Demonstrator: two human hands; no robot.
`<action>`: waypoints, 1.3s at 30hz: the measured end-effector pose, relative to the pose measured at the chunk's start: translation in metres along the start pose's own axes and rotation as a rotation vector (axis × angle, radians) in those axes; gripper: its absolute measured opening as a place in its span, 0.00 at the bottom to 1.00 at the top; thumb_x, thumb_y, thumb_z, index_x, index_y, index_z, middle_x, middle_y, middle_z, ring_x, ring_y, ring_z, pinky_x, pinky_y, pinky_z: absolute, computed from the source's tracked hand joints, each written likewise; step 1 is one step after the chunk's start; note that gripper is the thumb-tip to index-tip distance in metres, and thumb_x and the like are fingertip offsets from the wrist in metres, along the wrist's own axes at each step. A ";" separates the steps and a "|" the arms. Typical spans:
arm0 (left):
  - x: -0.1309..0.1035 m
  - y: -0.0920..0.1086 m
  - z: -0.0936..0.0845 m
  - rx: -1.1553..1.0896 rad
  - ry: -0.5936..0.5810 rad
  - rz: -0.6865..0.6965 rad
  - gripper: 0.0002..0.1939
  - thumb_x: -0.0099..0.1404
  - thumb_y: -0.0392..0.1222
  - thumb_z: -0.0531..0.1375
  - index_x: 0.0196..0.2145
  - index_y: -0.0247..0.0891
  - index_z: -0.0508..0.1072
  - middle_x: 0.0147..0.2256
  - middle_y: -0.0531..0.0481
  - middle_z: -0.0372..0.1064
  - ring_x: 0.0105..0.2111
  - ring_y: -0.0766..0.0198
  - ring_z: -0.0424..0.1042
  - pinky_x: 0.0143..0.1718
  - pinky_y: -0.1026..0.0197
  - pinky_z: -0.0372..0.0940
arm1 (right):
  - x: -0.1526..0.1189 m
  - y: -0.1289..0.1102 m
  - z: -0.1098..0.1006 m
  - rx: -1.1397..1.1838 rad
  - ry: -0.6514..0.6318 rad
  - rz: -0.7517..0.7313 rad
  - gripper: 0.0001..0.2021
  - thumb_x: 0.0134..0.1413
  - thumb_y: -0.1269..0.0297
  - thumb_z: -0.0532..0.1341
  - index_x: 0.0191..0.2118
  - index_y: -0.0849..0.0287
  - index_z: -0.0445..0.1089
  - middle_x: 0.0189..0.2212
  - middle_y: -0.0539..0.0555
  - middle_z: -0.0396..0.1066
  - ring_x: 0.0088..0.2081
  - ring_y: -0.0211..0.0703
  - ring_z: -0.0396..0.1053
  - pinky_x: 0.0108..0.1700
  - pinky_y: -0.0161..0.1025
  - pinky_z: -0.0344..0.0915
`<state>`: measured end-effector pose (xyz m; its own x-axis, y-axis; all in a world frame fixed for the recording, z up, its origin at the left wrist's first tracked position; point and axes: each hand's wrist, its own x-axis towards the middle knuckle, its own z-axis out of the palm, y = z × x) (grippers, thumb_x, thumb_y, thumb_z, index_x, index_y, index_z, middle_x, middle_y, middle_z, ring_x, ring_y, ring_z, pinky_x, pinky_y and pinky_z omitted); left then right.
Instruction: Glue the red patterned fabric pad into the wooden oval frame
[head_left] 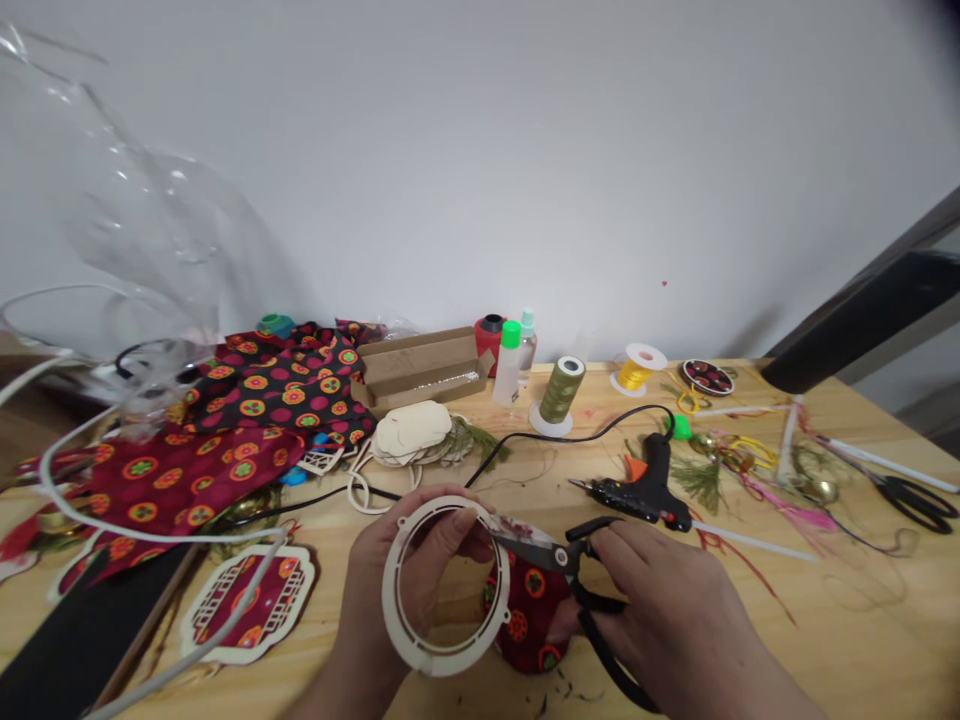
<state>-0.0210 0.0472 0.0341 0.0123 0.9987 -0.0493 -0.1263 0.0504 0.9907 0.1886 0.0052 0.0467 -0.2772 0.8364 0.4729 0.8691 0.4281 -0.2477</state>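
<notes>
Table edge: Dark snippets lay on the wooden table, just below the work.
Left hand: The left hand was closed on a cream ring, thumb showing through its opening. The ring was raised with its face toward the wearer, probably to keep the rim in sight and within reach of the blades.
Right hand: The right hand gripped black-handled scissors, fingers curled around the handles, blades pointing left at the ring's upper right rim. Whether the blade tips touched it could not be told.
Patterned cloth piece: A dark red rounded piece sat below the blades, partly behind the ring; its support was unclear.
Left side: A framed ornament lay flat under a white cable.
Glue gun: A black glue gun rested on its side beyond the right hand, seemingly parked within easy reach.
Back of table: Printed fabric, an open cardboard box, a green-capped bottle and an olive thread spool stood or lay before a pale wall.
</notes>
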 end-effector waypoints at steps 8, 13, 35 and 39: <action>-0.002 0.000 -0.001 0.009 -0.021 0.005 0.02 0.58 0.40 0.63 0.30 0.41 0.76 0.21 0.56 0.75 0.21 0.68 0.72 0.26 0.70 0.68 | 0.000 0.001 0.001 -0.007 -0.017 -0.006 0.04 0.43 0.72 0.55 0.23 0.56 0.63 0.20 0.49 0.67 0.22 0.39 0.64 0.23 0.34 0.53; -0.001 -0.001 -0.001 0.054 -0.001 0.017 0.03 0.57 0.40 0.63 0.29 0.40 0.76 0.21 0.56 0.75 0.21 0.67 0.72 0.25 0.69 0.68 | -0.002 0.001 0.003 -0.066 -0.016 -0.028 0.04 0.42 0.72 0.55 0.24 0.57 0.65 0.20 0.51 0.68 0.23 0.41 0.65 0.24 0.36 0.54; 0.000 -0.009 0.000 -0.131 0.027 -0.054 0.03 0.55 0.39 0.65 0.30 0.40 0.78 0.27 0.52 0.77 0.24 0.65 0.74 0.28 0.66 0.70 | -0.003 -0.004 0.002 0.043 -0.085 0.157 0.06 0.38 0.64 0.63 0.24 0.57 0.65 0.20 0.48 0.67 0.19 0.38 0.63 0.21 0.34 0.53; 0.001 -0.011 0.000 -0.163 0.007 -0.053 0.04 0.55 0.39 0.65 0.31 0.40 0.78 0.29 0.52 0.78 0.26 0.63 0.74 0.29 0.65 0.70 | 0.000 -0.004 -0.002 0.008 -0.055 0.102 0.04 0.41 0.64 0.62 0.25 0.57 0.66 0.21 0.50 0.69 0.23 0.42 0.67 0.23 0.35 0.55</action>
<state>-0.0198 0.0472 0.0236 0.0164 0.9946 -0.1027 -0.2846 0.1031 0.9531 0.1864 0.0031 0.0496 -0.2094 0.8933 0.3977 0.8909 0.3419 -0.2991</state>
